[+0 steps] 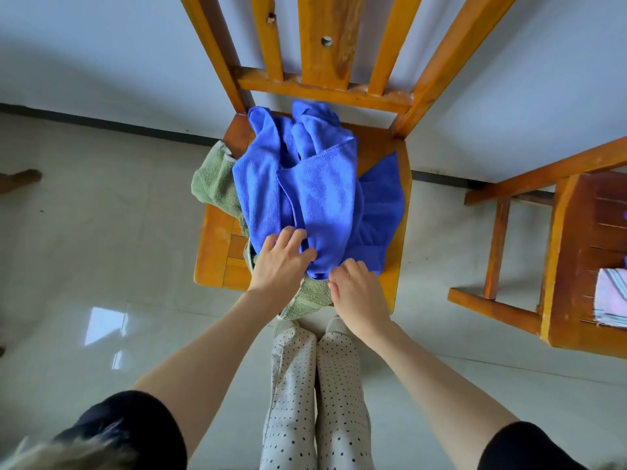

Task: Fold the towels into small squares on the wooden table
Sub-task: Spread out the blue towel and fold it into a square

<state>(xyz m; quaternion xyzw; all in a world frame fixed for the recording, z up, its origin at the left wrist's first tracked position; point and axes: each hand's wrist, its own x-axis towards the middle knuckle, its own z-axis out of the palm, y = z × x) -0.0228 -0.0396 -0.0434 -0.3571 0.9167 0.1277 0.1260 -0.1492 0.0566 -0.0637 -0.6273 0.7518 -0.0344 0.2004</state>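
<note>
Wooden chair seat point(217, 239) carries crumpled blue towel point(322, 198) over green towel point(213, 181). My left hand point(283, 262) rests spread at its 7 o'clock edge; right hand point(356, 290) fingers point(342, 271) pinch the 6 o'clock hem.

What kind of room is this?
Likely a plain room in a home: wooden chair piled with blue towel and green towel, glossy tiled floor, bare pale wall.

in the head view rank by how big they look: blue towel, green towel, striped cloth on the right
1. blue towel, by far the largest
2. green towel, mostly buried under the blue
3. striped cloth, cut off by the frame edge, so its place is unsure
</note>
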